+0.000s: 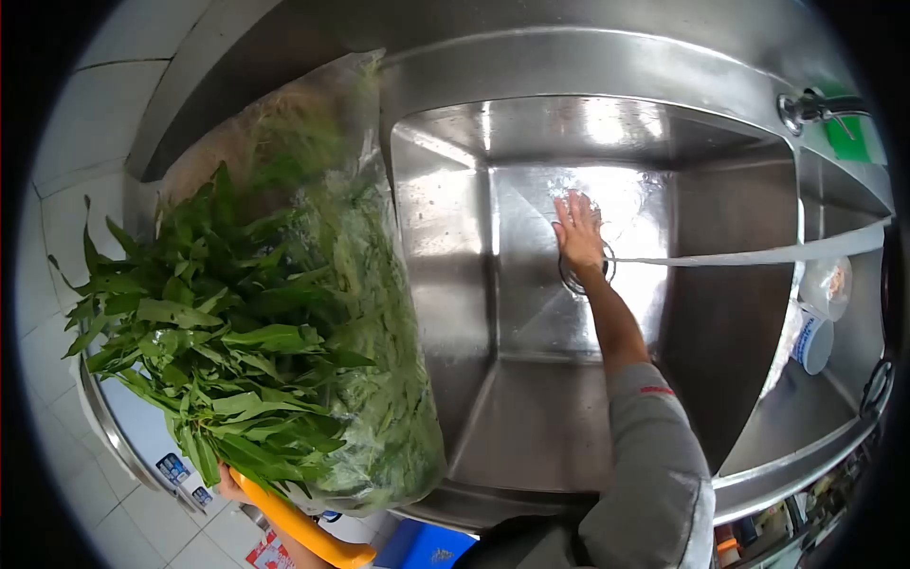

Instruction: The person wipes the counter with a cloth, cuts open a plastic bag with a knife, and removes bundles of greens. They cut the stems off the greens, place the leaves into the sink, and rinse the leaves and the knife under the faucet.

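My right hand reaches down into the stainless steel sink, fingers stretched out and holding nothing. Its palm overlaps the drain in this view, and the fingers point at a wet, shiny patch of the sink floor. Only a small part of my left hand shows, under the lower edge of a big bunch of leafy greens; its fingers are hidden. Right beside it, a curved yellow-orange piece runs along the forearm. The greens spill out of a clear plastic bag left of the sink.
A pale strip crosses the sink from the drain to the right. On the right ledge are a white and blue cup and a clear container. A tap is at the upper right, and a blue bin below.
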A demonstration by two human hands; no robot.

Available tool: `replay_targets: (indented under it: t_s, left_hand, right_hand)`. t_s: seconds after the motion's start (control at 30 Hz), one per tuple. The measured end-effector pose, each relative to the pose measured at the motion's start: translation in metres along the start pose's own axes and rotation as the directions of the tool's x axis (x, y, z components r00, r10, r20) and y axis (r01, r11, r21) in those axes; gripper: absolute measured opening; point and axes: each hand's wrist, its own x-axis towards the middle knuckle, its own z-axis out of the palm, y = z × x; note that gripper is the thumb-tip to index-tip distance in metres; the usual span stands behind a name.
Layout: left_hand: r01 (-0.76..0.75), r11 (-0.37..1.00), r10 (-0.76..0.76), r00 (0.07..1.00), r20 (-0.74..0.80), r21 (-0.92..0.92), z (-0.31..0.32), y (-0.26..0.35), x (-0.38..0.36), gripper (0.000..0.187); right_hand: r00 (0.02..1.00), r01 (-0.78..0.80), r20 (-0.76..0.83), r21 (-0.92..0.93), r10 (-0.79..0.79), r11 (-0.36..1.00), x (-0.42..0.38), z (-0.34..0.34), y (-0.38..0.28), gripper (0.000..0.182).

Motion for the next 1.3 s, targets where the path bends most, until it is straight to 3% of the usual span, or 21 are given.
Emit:
replay_targets:
  t_s: [0.03, 0.1, 0.13, 0.2, 0.33, 0.43, 0.53, 0.57, 0.63, 0.73, 0.77, 0.8, 0.83, 0.9, 0.93, 1.0, 1.03, 1.13, 1.2, 1.23, 1.3]
  left_hand:
    - [0.001, 1.000, -0.001, 1.000, -0.003, -0.008, 0.001, -0.004, -0.001, 0.037]
    - [-0.007, 1.000, 0.007, 1.000, 0.002, -0.004, -0.001, -0.012, 0.001, 0.037]
    - [-0.017, 1.000, 0.017, 1.000, 0.006, 0.002, -0.004, -0.019, 0.002, 0.038]
    - [-0.015, 1.000, 0.015, 1.000, 0.024, -0.006, -0.007, -0.024, 0.007, 0.038]
    - [0.168, 0.982, -0.162, 0.984, 0.077, -0.088, -0.010, -0.013, 0.003, 0.041]
    - [0.192, 0.981, -0.192, 0.980, 0.055, 0.000, 0.003, 0.006, 0.014, 0.038]
    - [-0.010, 0.999, 0.007, 0.998, 0.066, 0.045, 0.027, 0.024, 0.007, 0.029]
    - [-0.085, 0.992, 0.079, 0.994, 0.070, 0.089, 0.035, 0.029, 0.004, 0.029]
    - [-0.109, 0.991, 0.106, 0.993, 0.043, 0.073, 0.035, 0.019, 0.005, 0.029]
    - [-0.082, 0.984, 0.077, 0.996, 0.032, 0.160, 0.031, 0.015, 0.001, 0.030]
    - [-0.086, 0.983, 0.081, 0.996, 0.038, 0.162, 0.031, 0.013, 0.003, 0.030]
    - [-0.061, 0.994, 0.059, 0.998, 0.015, 0.086, 0.034, 0.013, 0.003, 0.030]
    - [-0.031, 0.999, 0.031, 1.000, -0.002, 0.012, 0.034, 0.014, 0.002, 0.030]
    - [0.095, 0.983, -0.096, 0.995, 0.003, -0.157, 0.039, 0.017, 0.001, 0.031]
    - [0.212, 0.922, -0.215, 0.976, 0.026, -0.325, 0.043, 0.021, 0.000, 0.031]
    - [0.148, 0.965, -0.143, 0.989, 0.041, -0.214, 0.056, 0.032, 0.000, 0.031]
    - [0.075, 0.993, -0.068, 0.995, 0.079, -0.092, 0.058, 0.035, 0.000, 0.031]
    - [0.100, 0.994, -0.092, 0.979, 0.181, -0.038, 0.069, 0.055, 0.003, 0.031]
    - [-0.074, 0.995, 0.060, 0.978, 0.201, 0.063, 0.071, 0.063, 0.010, 0.024]
    - [-0.183, 0.956, 0.124, 0.960, 0.253, 0.227, 0.073, 0.083, 0.014, 0.025]
    - [-0.291, 0.945, 0.240, 0.928, 0.286, 0.150, 0.074, 0.066, 0.017, 0.027]
  right_hand:
    - [1.000, -0.009, -0.005, -0.031, 0.009, 0.999, -0.005, -0.019, 0.016, 0.049]
    - [0.743, 0.161, 0.663, -0.049, -0.089, 0.986, -0.034, -0.053, 0.024, 0.048]
    - [0.659, -0.286, 0.734, 0.447, -0.164, 0.848, -0.091, -0.043, 0.039, 0.047]
    - [0.624, -0.661, 0.734, 0.679, -0.270, 0.318, -0.134, -0.044, 0.055, 0.045]
    - [0.901, 0.146, 0.360, 0.274, -0.242, 0.950, -0.099, -0.028, 0.087, 0.043]
    - [0.984, -0.176, 0.029, -0.033, 0.177, 0.984, -0.117, -0.062, 0.079, 0.039]
    - [0.516, -0.847, -0.008, 0.146, 0.857, 0.511, -0.199, -0.051, 0.083, 0.041]
    - [0.026, -1.000, -0.209, 0.007, 0.978, 0.028, -0.228, -0.002, 0.076, 0.037]
    - [-0.019, -0.984, -0.395, -0.158, 0.918, -0.088, -0.194, 0.026, 0.059, 0.039]
    - [0.227, -0.884, 0.343, 0.465, 0.911, 0.045, -0.108, 0.054, 0.060, 0.027]
    - [0.438, -0.687, 0.188, 0.700, 0.879, 0.192, -0.082, 0.006, 0.032, 0.028]
    - [0.463, -0.571, 0.149, 0.804, 0.874, 0.165, -0.076, 0.001, 0.029, 0.026]
    - [0.409, -0.603, 0.099, 0.775, 0.907, 0.187, -0.079, -0.002, 0.031, 0.025]
    - [0.121, -0.586, 0.673, 0.642, 0.730, -0.494, -0.077, -0.017, 0.042, 0.014]
    - [0.130, -0.589, 0.668, 0.647, 0.733, -0.485, -0.071, -0.023, 0.047, 0.014]
    - [0.673, -0.326, 0.696, 0.585, 0.252, -0.743, -0.045, -0.032, 0.058, 0.015]
    - [0.628, -0.239, 0.751, 0.433, 0.202, -0.869, -0.020, -0.046, 0.060, 0.020]
    - [0.461, -0.292, 0.840, 0.449, 0.287, -0.845, 0.021, -0.072, 0.076, 0.022]
    - [0.807, -0.168, 0.590, 0.185, -0.027, -0.968, 0.013, -0.057, 0.104, 0.024]
    - [0.815, -0.170, 0.578, 0.190, -0.029, -0.967, 0.016, -0.089, 0.093, 0.024]
    - [0.562, -0.128, 0.770, 0.443, 0.304, -0.887, 0.014, -0.191, 0.056, 0.025]
